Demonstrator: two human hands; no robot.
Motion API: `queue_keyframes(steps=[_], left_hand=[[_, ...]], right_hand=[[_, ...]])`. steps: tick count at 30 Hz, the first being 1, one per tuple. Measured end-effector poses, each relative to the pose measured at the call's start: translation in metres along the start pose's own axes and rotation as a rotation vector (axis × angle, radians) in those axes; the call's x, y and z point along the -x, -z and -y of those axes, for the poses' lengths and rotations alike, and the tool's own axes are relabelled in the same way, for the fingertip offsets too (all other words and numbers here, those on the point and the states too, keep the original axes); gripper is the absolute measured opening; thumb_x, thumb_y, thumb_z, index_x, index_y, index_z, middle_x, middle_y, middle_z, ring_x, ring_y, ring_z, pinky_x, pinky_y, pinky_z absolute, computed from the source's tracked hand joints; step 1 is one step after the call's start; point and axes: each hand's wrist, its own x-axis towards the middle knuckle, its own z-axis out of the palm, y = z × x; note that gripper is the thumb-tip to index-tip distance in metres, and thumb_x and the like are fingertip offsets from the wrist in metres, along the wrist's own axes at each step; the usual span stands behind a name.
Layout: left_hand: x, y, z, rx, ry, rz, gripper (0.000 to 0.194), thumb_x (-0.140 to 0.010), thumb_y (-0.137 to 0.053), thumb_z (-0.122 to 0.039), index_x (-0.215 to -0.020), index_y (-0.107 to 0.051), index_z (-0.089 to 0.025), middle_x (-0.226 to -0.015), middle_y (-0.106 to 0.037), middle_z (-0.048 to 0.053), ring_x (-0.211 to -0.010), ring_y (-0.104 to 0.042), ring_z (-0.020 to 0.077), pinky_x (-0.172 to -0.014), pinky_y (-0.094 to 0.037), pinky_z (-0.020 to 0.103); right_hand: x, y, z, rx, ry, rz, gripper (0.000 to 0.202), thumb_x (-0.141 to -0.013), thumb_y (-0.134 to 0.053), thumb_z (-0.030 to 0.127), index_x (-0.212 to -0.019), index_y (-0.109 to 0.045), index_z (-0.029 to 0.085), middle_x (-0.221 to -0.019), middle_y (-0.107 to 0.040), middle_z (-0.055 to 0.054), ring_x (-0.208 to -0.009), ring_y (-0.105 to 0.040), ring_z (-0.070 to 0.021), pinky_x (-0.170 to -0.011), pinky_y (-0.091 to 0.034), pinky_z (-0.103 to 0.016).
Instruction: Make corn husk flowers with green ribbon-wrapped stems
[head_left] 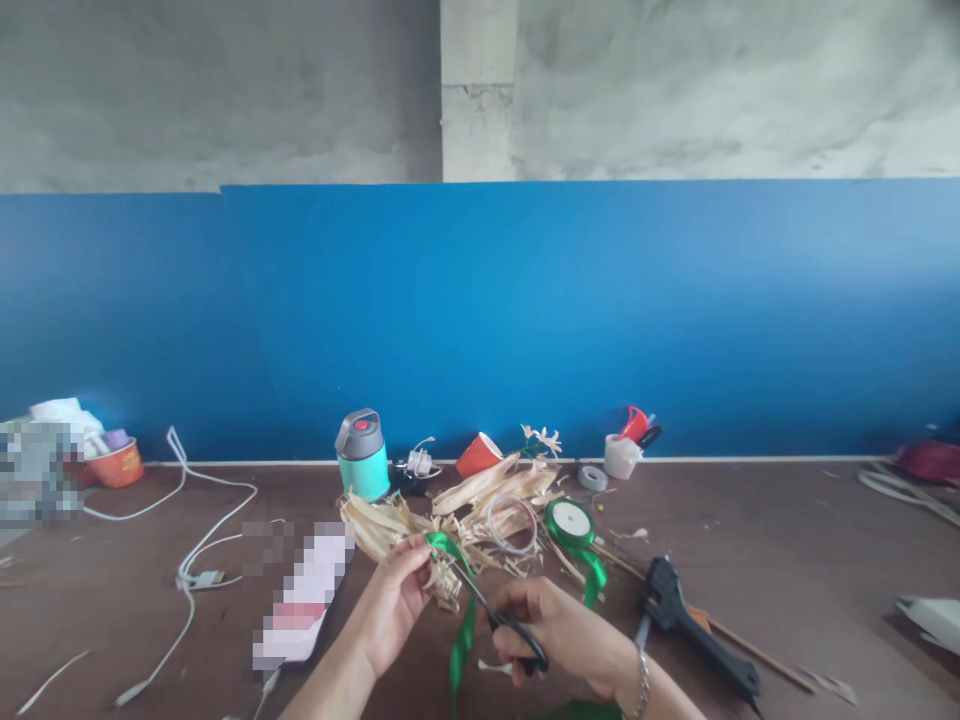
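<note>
My left hand pinches a green satin ribbon near its upper end, and the rest hangs down in front of the table edge. In my right hand is a pair of black-handled scissors, the fingers wrapped through the handles. Its blades point up and left and meet the ribbon close to my left fingers; whether they are parted I cannot make out. Behind both hands lies a heap of dry corn husks. A spool of green ribbon rests at the heap's right side, a loose tail trailing from it.
A black glue gun and a thin stick lie at right. Farther back stand a teal flask, a tipped orange cup, a tape roll and a white cup. White cables and a phone lie left.
</note>
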Motion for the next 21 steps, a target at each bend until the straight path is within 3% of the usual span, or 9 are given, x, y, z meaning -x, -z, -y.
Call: queue_keyframes(steps=[4,9,21], left_hand=[[-0.001,0.001,0.0,-0.02,-0.009,-0.003,0.022,-0.06,-0.079,-0.011,-0.078,-0.066,-0.015,-0.069,-0.067,0.0,-0.06,-0.06,0.0117,-0.058,-0.048,0.023],[-0.001,0.001,0.0,-0.025,-0.016,-0.028,0.017,-0.059,-0.079,-0.011,-0.071,-0.066,-0.014,-0.065,-0.066,-0.001,-0.058,-0.06,0.0098,-0.057,-0.048,0.021],[0.006,-0.003,0.001,-0.09,0.061,-0.016,0.016,-0.064,-0.077,-0.015,-0.077,-0.068,-0.014,-0.07,-0.068,0.001,-0.062,-0.061,0.0113,-0.06,-0.048,0.022]], right_hand=[[0.0,0.003,-0.002,-0.015,0.009,0.013,0.033,-0.064,-0.073,0.037,-0.084,-0.063,0.012,-0.063,-0.061,0.001,-0.046,-0.056,-0.0065,-0.041,-0.032,-0.015],[-0.002,0.003,-0.001,0.041,0.013,0.01,0.029,-0.064,-0.071,0.034,-0.082,-0.064,0.012,-0.063,-0.061,0.002,-0.047,-0.056,-0.0065,-0.041,-0.033,-0.015],[-0.01,-0.007,-0.008,0.071,0.119,-0.136,0.026,-0.061,-0.073,0.025,-0.083,-0.066,0.012,-0.055,-0.059,0.004,-0.047,-0.05,-0.008,-0.045,-0.039,-0.019]])
